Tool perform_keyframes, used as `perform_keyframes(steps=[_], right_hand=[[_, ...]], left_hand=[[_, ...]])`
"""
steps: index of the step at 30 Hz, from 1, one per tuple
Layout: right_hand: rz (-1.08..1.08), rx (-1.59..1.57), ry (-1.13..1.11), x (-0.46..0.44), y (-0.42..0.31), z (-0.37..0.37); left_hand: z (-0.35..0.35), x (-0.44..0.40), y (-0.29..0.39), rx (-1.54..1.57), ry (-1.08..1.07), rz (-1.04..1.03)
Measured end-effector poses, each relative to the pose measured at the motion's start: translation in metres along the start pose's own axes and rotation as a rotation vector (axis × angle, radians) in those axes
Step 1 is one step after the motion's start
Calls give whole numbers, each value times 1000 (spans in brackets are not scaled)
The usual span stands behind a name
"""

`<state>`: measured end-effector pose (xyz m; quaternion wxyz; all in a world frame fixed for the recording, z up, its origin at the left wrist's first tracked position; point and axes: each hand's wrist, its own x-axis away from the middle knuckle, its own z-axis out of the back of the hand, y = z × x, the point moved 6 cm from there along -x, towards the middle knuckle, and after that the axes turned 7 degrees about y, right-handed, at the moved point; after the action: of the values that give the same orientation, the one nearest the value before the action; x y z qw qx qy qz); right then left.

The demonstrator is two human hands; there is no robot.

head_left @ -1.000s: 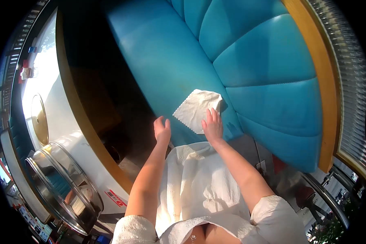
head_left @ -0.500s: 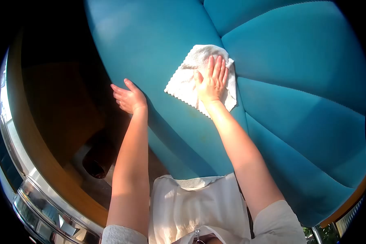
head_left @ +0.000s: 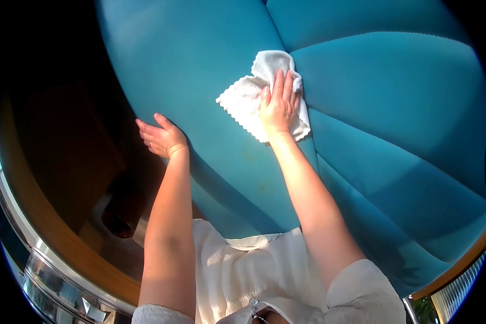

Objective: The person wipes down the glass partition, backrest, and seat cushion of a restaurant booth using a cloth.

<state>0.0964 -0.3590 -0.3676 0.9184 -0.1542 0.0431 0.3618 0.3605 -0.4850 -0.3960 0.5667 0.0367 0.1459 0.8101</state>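
Observation:
My right hand (head_left: 278,110) lies on a white cloth (head_left: 240,102) with a scalloped edge, fingers stretched out flat and thumb apart. The cloth is spread over a blue padded seat (head_left: 183,65), near the seam where the ribbed backrest (head_left: 394,81) meets it. It is rucked up around my fingertips, and a fold partly covers the outer fingers. At the seat's left edge, my left hand (head_left: 164,137) is open and holds nothing; its side is against or close to the edge. Faint yellowish marks show on the seat below the cloth.
To the left curves a table edge with a wooden rim (head_left: 54,216) and shiny metal trim (head_left: 48,264). A dark cylindrical object (head_left: 121,213) stands in shadow under it. Wooden trim (head_left: 459,259) borders the backrest at the lower right.
The cloth's far edge has bunched and notched under my right hand, which stays about where it was on the seat. The view has shifted slightly; my left hand remains at the edge.

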Motion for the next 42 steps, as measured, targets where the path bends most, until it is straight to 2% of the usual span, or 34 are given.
perform_keyframes(steps=[5,11,13,17,18,22,24,25,27,28,30,33,36,37,38,40,42], right_hand=[[-85,96,-16,50,16,10],[34,-2,27,27,9,19],[43,22,17,26,12,20],[-25,87,-9,28,5,21],[-32,-8,129,38,11,15],[-111,69,87,37,20,6],[-94,60,75,38,18,9],[-174,34,149,46,21,7],[-182,57,181,55,22,9],[-199,86,184,49,22,5],[-186,138,208,50,21,0],[-109,155,264,46,17,8],[-91,141,281,46,13,13],[-83,151,304,46,13,13],[-85,161,304,44,15,14],[-41,205,279,43,11,16],[-22,189,290,42,7,19]], left_hand=[[4,0,2,19,30,-47],[32,52,-18,13,18,-143],[43,79,-38,-23,-66,-180],[86,120,-106,-87,-255,-232],[77,137,-136,-16,-111,-284],[116,189,-218,12,-297,-304],[142,210,-252,52,-489,-230],[127,194,-279,94,-495,-318],[138,214,-309,142,-599,-248],[144,198,-294,99,-580,-211],[128,141,-237,291,-504,-233],[79,74,-114,486,-384,-468],[44,8,-21,490,-343,-416],[33,-12,1,400,-359,-400],[18,-27,15,392,-322,-447],[30,-26,19,304,-390,-232],[36,-19,0,258,-294,-222]])
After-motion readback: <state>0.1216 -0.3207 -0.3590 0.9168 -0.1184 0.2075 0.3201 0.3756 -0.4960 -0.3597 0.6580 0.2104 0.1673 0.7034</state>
